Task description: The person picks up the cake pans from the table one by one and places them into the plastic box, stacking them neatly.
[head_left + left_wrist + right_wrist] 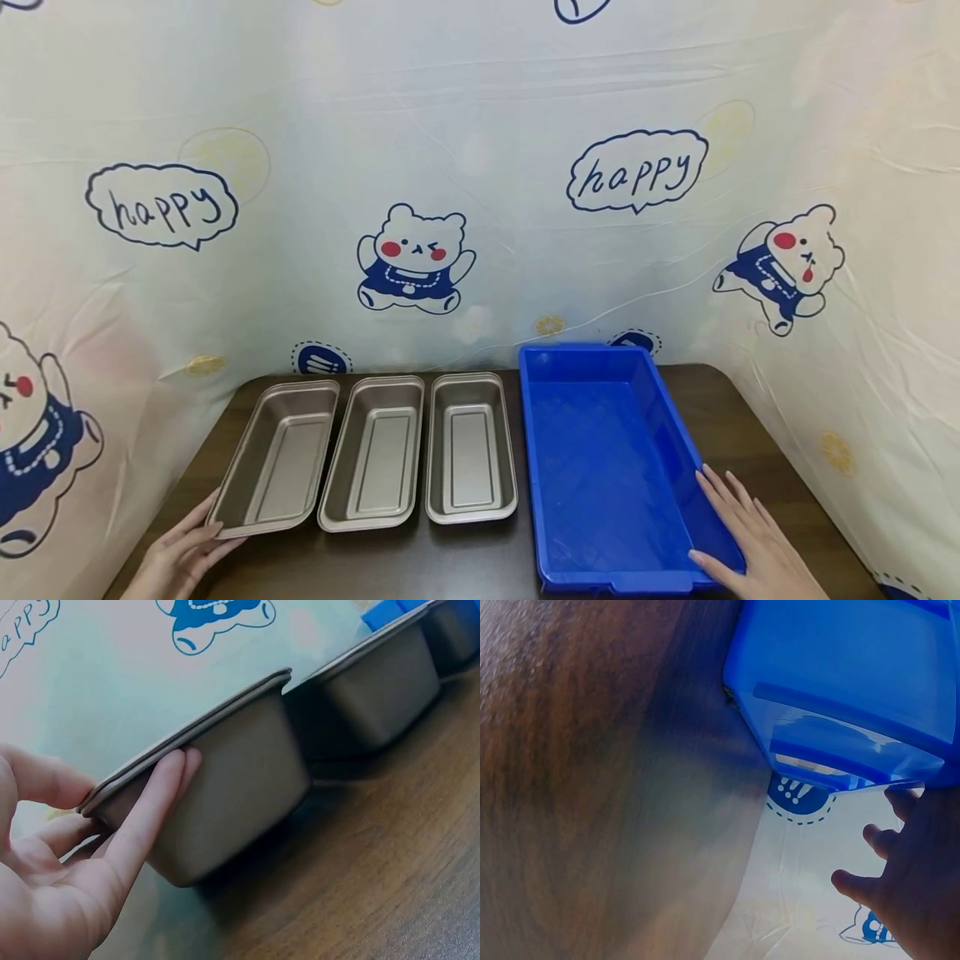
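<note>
Three metallic loaf pans stand side by side on the table, hollow side up. At the near left corner of the leftmost loaf pan (292, 467), my left hand (176, 550) pinches the rim. In the left wrist view the thumb lies over that rim and the fingers (154, 802) press the outer wall from below. A middle loaf pan (386, 462) and a right loaf pan (471, 458) are beside it. My right hand (768, 546) rests on the right rim of a blue plastic bin (615, 475), fingers spread and fairly straight, thumb over the near right edge.
The dark wooden table (450, 567) has rounded far corners. Right behind it hangs a pale curtain (495, 167) with bear and "happy" prints, which also covers both sides. The bin stands close to the right loaf pan.
</note>
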A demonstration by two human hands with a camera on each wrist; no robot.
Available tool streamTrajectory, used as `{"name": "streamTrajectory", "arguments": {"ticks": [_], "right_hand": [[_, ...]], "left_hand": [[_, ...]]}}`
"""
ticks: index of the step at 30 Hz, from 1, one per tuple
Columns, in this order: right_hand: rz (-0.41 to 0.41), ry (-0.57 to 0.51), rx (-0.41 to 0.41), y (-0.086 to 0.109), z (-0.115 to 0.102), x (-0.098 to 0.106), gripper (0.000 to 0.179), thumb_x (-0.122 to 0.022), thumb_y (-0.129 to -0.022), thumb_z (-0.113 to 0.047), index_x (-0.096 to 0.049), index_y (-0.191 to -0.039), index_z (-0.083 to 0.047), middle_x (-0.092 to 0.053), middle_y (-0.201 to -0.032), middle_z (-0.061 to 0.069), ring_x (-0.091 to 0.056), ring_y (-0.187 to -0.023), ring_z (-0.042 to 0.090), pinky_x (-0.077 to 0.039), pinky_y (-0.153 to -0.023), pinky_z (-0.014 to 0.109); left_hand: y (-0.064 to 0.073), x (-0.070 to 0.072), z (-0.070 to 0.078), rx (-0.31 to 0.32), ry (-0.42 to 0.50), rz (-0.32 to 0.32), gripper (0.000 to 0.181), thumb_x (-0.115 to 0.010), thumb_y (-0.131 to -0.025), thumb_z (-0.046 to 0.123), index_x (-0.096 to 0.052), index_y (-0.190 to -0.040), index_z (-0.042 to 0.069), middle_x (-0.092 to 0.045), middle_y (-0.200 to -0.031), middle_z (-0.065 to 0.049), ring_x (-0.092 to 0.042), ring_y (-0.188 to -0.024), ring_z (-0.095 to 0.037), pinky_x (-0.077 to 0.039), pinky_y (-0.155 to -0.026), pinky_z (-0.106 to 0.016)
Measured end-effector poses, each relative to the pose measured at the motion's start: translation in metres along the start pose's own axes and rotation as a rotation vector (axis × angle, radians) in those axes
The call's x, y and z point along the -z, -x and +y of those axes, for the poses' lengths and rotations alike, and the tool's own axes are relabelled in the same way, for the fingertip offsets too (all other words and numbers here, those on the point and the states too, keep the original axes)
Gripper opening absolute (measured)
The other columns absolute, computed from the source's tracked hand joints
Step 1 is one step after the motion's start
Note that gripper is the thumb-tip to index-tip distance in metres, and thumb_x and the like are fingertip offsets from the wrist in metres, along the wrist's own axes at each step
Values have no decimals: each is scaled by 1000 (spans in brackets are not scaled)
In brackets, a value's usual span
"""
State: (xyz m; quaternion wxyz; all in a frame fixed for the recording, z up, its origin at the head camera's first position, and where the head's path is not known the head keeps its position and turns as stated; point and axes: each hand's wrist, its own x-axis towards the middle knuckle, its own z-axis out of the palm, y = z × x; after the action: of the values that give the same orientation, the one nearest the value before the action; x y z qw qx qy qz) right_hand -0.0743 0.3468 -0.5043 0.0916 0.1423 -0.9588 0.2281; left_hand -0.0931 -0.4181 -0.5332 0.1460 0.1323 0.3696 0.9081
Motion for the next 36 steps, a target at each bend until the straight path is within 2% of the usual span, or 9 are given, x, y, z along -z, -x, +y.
{"name": "streamTrajectory", "arguments": {"ticks": [4,8,12,16,23,26,29,33,36], "right_hand": [[24,16,23,2,1,-1,99,-78,-92,-38,-21,-171,-24,-20,-176,2,-14,-158,48,19,-123,41],[16,13,12,1,1,0,98,-78,-93,-38,-20,-171,-25,-21,-176,6,-14,-157,49,16,-124,51],[2,9,-4,1,0,1,98,-77,-93,-40,-19,-171,-25,-25,-174,13,-16,-156,52,12,-124,61],[-3,8,-10,1,0,1,99,-77,-93,-40,-19,-171,-24,-27,-172,17,-13,-157,50,13,-123,62],[-5,8,-13,1,0,0,99,-77,-93,-40,-18,-172,-25,-25,-174,13,-12,-158,49,7,-123,70],[-2,8,-10,1,0,0,99,-77,-93,-40,-19,-172,-25,-24,-175,11,-16,-155,53,5,-122,72],[4,11,-6,1,0,-1,99,-77,-93,-40,-19,-172,-25,-22,-175,8,-17,-155,53,7,-123,70],[9,21,-3,1,1,-1,99,-77,-93,-40,-19,-172,-25,-20,-176,5,-16,-155,52,12,-123,62],[7,21,-6,1,0,-2,100,-78,-93,-41,-19,-172,-25,-20,-176,5,-18,-154,54,11,-123,64]], "left_hand": [[-1,-6,3,-21,29,-43,68,-19,-107,-14,-69,-141,16,-69,-137,2,-66,-125,-22,-56,-103,-42],[-3,-15,8,-50,31,-59,68,-17,-108,-12,-67,-144,16,-68,-138,0,-66,-127,-23,-56,-103,-41],[-5,-27,11,-102,-1,-9,68,-16,-108,-11,-67,-144,16,-68,-137,0,-67,-125,-24,-58,-100,-41],[-8,-42,12,-156,-5,47,67,-17,-107,-13,-69,-141,12,-69,-136,-1,-69,-123,-24,-59,-98,-43],[-16,-75,9,-230,7,144,62,-24,-106,-16,-71,-137,8,-71,-133,-2,-72,-117,-28,-60,-95,-44],[-21,-89,6,-259,-2,131,62,-23,-105,-17,-70,-139,6,-70,-136,-3,-71,-118,-29,-60,-96,-44],[-25,-101,3,-254,-20,115,63,-23,-105,-17,-68,-141,7,-69,-138,-3,-70,-120,-28,-59,-98,-44],[-31,-115,-2,-201,-1,51,65,-21,-106,-14,-66,-145,11,-66,-141,-5,-67,-125,-28,-56,-103,-42],[-36,-125,-7,-143,43,-32,67,-17,-107,-12,-61,-150,14,-62,-147,-4,-62,-132,-28,-51,-109,-42]]}}
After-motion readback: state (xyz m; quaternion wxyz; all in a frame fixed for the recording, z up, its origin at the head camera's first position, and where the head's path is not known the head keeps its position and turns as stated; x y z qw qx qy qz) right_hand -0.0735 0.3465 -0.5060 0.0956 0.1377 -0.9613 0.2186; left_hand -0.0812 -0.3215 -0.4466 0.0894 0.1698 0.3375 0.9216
